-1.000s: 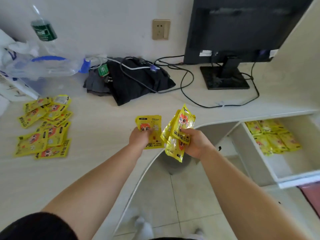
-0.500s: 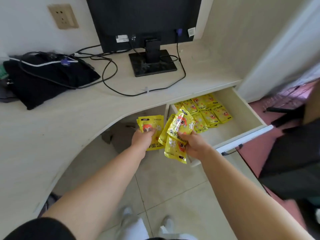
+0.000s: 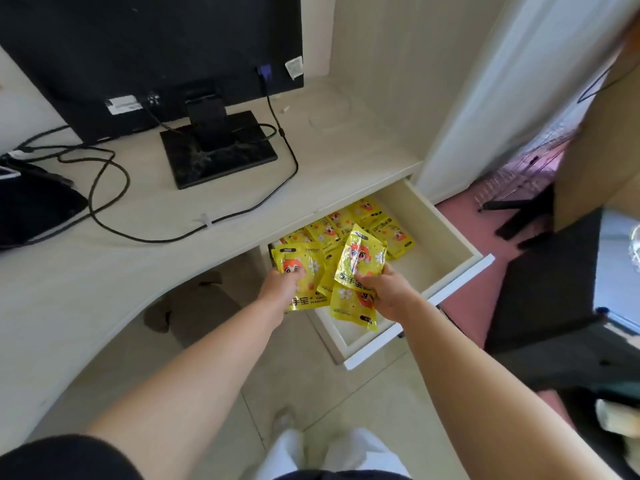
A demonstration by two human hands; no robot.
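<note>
The left hand [image 3: 282, 285] pinches a single yellow hand warmer packet [image 3: 311, 261] by its lower left part, thumb on the printed face and the other fingers hidden behind it. This packet faces the camera. Its long axis runs near to far, with the top edge pointing away toward the tabletop [image 3: 121, 271] rim and the lettered bottom edge toward the person. It hangs in the air over the left front corner of the open drawer [image 3: 440, 220].

The right hand [image 3: 389, 294] is curled round a bunch of yellow packets [image 3: 360, 258], which fans out from the grip. The uppermost packet leans with its top away and slightly right. Another sticks out below the hand with its long axis pointing back toward the person, and a third peeks out on the left, just beside the single packet. The bunch is above the front part of the drawer, not touching it.

More loose packets [image 3: 391, 233] lie flat in the back of the drawer, overlapping under the tabletop edge. A black monitor [image 3: 156, 46] stands on the tabletop, with a cable [image 3: 104, 223] looping in front of it.
</note>
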